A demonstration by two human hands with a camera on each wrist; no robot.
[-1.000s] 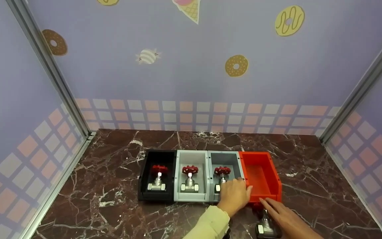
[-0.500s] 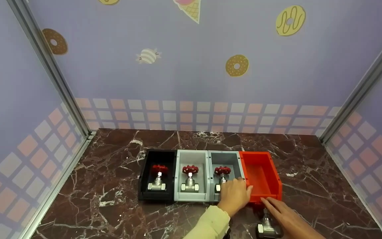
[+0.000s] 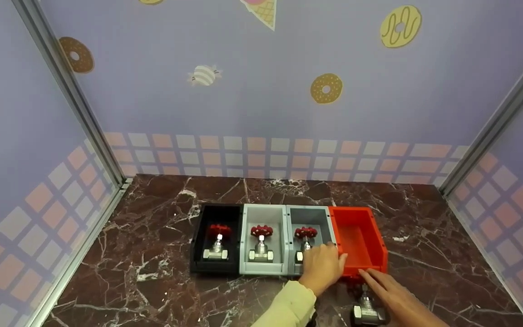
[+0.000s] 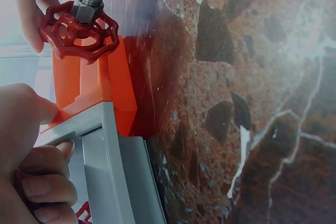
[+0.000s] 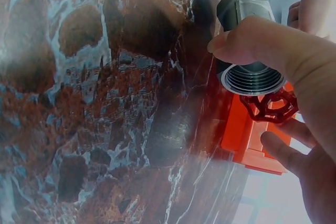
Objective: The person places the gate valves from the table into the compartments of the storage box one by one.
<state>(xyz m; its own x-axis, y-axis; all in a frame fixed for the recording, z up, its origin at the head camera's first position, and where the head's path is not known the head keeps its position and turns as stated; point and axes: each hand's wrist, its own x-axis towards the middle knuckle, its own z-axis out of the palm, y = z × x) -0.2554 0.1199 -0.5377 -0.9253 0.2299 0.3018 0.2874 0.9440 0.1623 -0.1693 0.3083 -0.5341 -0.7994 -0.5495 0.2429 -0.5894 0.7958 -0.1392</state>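
Observation:
At the front of the bin row, my left hand [image 3: 320,268] grips the wall where the blue-grey bin [image 3: 309,215] meets the red bin [image 3: 352,236]. Its thumb lies on the red side and its other fingers curl inside the blue-grey bin. My right hand [image 3: 393,295] holds a metal valve [image 5: 244,3] with a red handwheel just in front of the red bin. The thumb crosses the valve body, while other fingers reach by the handwheel [image 5: 273,106] toward the bin's front edge. Another red-handled valve [image 3: 306,234] stands in the blue-grey bin, partly behind my left hand.
A white bin [image 3: 263,212] and a black bin [image 3: 220,213] continue the row leftward, each with a red-handled valve inside. The bins stand on a dark red marbled table [image 3: 152,240], with patterned panels [image 3: 261,109] at the back and both sides.
The right hand and its valve have shifted very slightly to the right along the red bin's front edge. The left hand keeps its grip in place.

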